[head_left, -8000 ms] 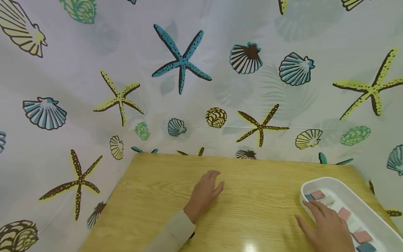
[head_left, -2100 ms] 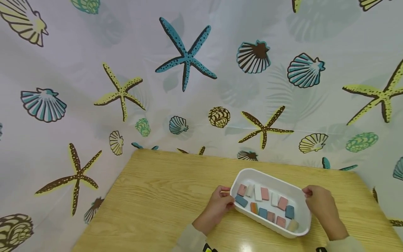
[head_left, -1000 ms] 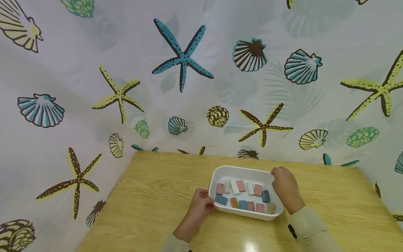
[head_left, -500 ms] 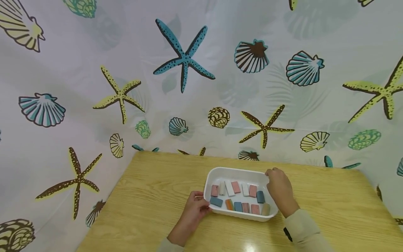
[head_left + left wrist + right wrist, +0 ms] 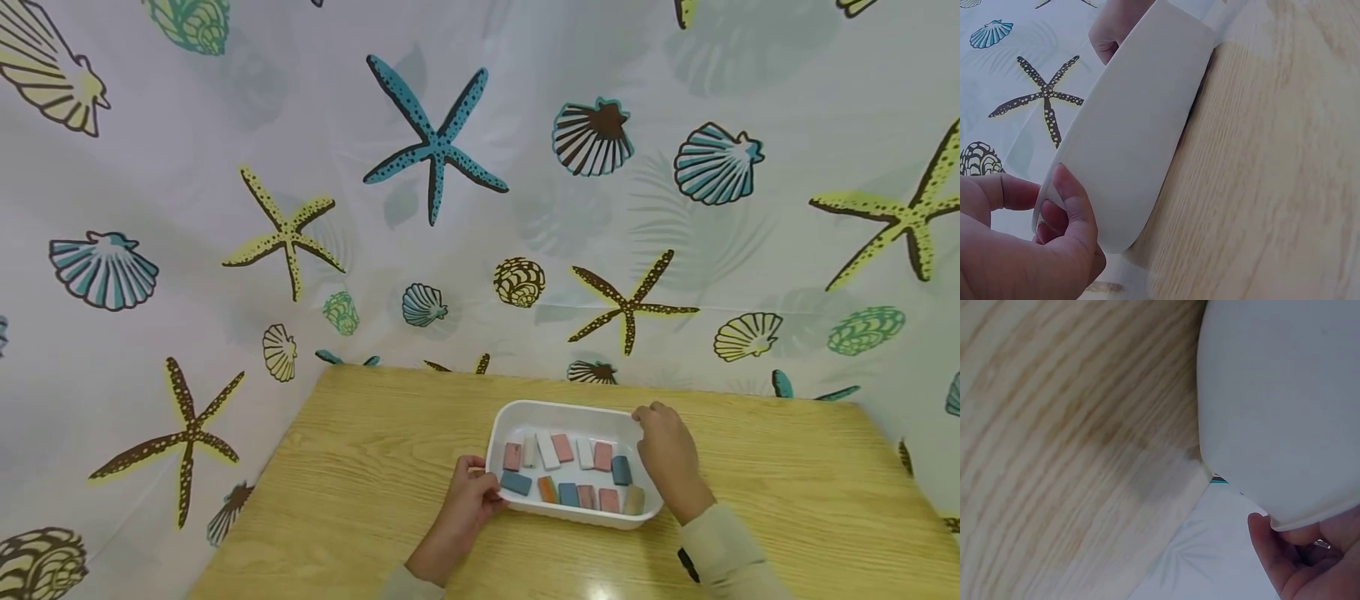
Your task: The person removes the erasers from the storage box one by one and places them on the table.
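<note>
While the left hand (image 5: 467,500) pinches the rim of a white tray (image 5: 573,514) at its left end, close to the near corner, the right hand (image 5: 667,450) grips the rim by the far right corner. Inside the tray, small blocks lie in two loose rows. Along the far side, from the left, come a pink block (image 5: 512,456), an off-white one, a white one, another pink, another white, a third pink and a blue block (image 5: 621,471). Nearer the front edge are a blue block, an orange one (image 5: 548,490), another blue, two pinks and, at the near right corner, a beige block (image 5: 633,500). The tray stands on a wooden table (image 5: 360,467), about midway between its far corners and near its far edge. Beyond that edge hangs a white cloth (image 5: 525,50) printed with starfish and shells.
</note>
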`<state>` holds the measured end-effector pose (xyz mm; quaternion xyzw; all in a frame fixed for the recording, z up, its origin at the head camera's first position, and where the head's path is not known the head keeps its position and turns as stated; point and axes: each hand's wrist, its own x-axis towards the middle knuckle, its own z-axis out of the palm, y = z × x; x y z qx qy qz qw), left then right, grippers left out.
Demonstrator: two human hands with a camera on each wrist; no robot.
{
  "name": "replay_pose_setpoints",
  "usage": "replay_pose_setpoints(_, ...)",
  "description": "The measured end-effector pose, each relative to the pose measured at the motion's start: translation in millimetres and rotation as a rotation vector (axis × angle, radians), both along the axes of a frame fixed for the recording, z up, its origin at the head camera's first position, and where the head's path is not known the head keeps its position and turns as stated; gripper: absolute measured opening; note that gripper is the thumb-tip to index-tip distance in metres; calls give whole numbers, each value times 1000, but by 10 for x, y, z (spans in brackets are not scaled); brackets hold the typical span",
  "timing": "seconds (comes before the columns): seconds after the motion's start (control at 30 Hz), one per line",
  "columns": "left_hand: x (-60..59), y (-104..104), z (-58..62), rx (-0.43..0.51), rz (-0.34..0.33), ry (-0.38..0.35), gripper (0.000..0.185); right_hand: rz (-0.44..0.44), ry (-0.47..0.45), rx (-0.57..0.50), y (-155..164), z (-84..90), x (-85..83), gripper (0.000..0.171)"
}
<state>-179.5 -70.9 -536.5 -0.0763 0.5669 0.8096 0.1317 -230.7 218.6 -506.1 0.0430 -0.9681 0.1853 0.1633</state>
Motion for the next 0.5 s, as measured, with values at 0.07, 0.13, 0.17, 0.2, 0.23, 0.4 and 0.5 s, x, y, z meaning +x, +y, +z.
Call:
replay_pose_setpoints(0.07, 7, -2, 3, 2, -5, -6, 42, -3, 2, 4, -2, 4, 10, 29)
replay_pose_setpoints(0.13, 11, -2, -2, 1, -9, -7, 43, -4, 3, 4, -3, 8, 17, 29)
replay_pose_setpoints(0.17, 12, -1, -3, -2, -10, -6, 43, -3, 1, 3, -4, 11, 22, 29)
replay_pose_setpoints(0.2, 13, 0, -5, 1, -9, -6, 43, -3, 1, 3, -6, 15, 26, 29)
replay_pose_setpoints(0.23, 14, 2, -8, 2, -6, -3, 43, -3, 0, 0, -6, 17, 28, 29)
replay_pose_setpoints(0.4, 21, 14, -1, 3, 18, 1, 42, 11, -5, -41, 19, 22, 23, 26)
replay_pose_setpoints(0.5, 22, 20, -8, -1, 26, 0, 41, 47, -62, -101, 85, 26, 16, 22)
